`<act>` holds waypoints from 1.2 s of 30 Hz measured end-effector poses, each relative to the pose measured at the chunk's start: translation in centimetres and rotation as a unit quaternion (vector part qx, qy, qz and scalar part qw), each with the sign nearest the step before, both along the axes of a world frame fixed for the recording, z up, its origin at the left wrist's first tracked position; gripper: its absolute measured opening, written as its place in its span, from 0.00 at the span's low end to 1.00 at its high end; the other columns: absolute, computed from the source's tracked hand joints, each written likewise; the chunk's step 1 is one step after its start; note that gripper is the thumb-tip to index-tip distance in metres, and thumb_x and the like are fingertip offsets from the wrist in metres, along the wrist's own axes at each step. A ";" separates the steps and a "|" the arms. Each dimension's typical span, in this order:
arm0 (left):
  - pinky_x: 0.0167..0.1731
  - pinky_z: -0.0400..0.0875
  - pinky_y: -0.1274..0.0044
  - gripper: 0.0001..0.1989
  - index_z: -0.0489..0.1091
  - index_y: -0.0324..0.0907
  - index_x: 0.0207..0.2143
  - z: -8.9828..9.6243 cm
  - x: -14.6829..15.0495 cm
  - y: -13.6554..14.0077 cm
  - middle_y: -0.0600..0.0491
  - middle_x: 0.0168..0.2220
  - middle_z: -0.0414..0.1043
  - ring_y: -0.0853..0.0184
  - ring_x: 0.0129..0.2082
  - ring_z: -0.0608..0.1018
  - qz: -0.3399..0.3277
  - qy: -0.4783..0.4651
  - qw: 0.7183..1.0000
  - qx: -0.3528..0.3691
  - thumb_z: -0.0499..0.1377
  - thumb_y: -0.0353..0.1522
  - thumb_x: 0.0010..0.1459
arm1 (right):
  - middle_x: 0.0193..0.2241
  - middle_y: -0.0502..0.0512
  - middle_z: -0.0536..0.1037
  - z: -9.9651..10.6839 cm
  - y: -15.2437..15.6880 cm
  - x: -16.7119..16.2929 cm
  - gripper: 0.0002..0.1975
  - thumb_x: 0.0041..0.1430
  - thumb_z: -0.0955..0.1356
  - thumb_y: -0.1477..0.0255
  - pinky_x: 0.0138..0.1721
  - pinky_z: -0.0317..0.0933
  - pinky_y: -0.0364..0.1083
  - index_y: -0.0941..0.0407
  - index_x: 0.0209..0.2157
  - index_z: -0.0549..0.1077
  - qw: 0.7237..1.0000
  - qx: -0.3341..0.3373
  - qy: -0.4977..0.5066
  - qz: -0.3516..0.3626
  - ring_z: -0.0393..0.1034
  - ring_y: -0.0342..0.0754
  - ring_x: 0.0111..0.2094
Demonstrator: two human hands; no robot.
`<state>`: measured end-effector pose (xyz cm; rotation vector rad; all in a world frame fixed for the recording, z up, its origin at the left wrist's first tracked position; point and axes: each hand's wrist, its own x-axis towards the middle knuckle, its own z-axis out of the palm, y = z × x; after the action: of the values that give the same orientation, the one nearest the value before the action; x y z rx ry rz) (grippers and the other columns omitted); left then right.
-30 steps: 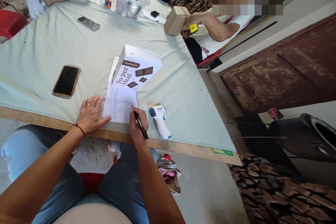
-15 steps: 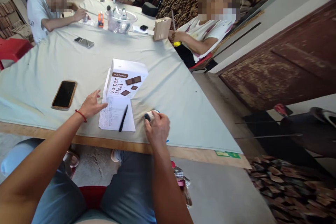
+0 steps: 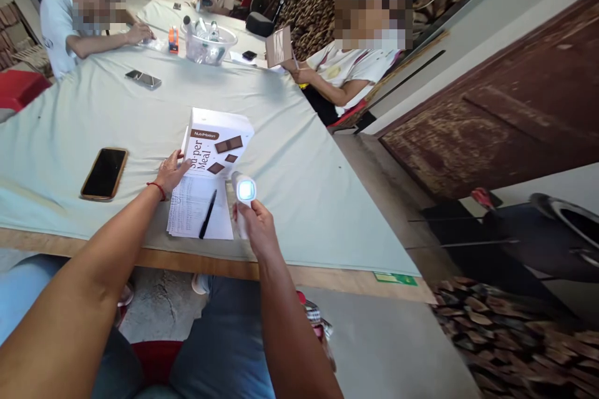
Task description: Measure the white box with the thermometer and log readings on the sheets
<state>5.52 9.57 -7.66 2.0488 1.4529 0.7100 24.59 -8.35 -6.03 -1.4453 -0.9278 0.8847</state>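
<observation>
A white "Super Meal" box [image 3: 219, 143] stands on printed paper sheets [image 3: 187, 212], slightly tilted. At its left edge is my left hand [image 3: 171, 173], thumb on the front face and fingers round the side. My right hand [image 3: 258, 224] is closed round the handle of a white pistol-shaped device, which looks like an infrared thermometer [image 3: 238, 184]. Its small screen glows and faces me, and the device is just right of the box's lower corner. A black pen [image 3: 208, 214] lies on the sheets between my hands.
A brown-cased phone [image 3: 104, 173] lies to the left, another phone [image 3: 143, 79] farther back. Beyond are a clear plastic basin [image 3: 229, 37] of bottles and an orange item [image 3: 173, 40]. A person [image 3: 346, 75] at right holds a brown box [image 3: 279, 47]. Others sit around the table.
My right hand has raised the thermometer upright from the table, and its screen is now lit. My left hand has moved from beside the box onto its edge. The person at right has tilted the brown box.
</observation>
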 end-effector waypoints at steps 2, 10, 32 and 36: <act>0.63 0.61 0.65 0.29 0.58 0.39 0.65 0.4 0.2 -0.1 0.43 0.63 0.68 0.58 0.62 0.71 0.017 0.005 1.000 -0.022 0.46 0.43 0.67 | 0.18 0.45 0.68 0.6 1.8 -1.7 0.15 0.48 0.69 0.57 0.23 0.53 0.43 0.54 0.24 0.70 0.998 0.011 0.067 -0.006 0.58 0.42 0.20; 0.67 0.48 0.57 0.35 0.54 0.47 0.68 1.4 0.7 -0.4 0.49 0.63 0.68 0.55 0.66 0.66 0.011 0.034 0.997 -0.070 0.54 0.48 0.60 | 0.18 0.46 0.70 1.9 6.7 -3.0 0.16 0.48 0.70 0.55 0.21 0.53 0.42 0.53 0.24 0.69 0.992 0.086 0.087 -0.016 0.59 0.42 0.20; 0.68 0.43 0.54 0.31 0.61 0.51 0.65 0.9 1.2 0.2 0.47 0.60 0.70 0.55 0.65 0.66 0.041 0.083 0.994 -0.057 0.37 0.50 0.68 | 0.20 0.45 0.72 2.4 11.0 -3.4 0.23 0.47 0.75 0.50 0.20 0.56 0.41 0.54 0.27 0.70 0.982 0.127 0.136 -0.020 0.61 0.40 0.20; 0.69 0.42 0.56 0.31 0.61 0.49 0.65 1.1 1.2 0.1 0.47 0.62 0.68 0.55 0.66 0.65 0.040 0.079 0.994 -0.065 0.38 0.50 0.68 | 0.21 0.46 0.73 2.2 11.3 -3.3 0.24 0.46 0.75 0.49 0.19 0.57 0.41 0.55 0.28 0.70 0.980 0.133 0.148 -0.016 0.62 0.40 0.20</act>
<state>6.73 9.62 -6.58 1.9941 1.6322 0.4785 21.24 2.94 -3.78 -1.0646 -0.7635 0.8864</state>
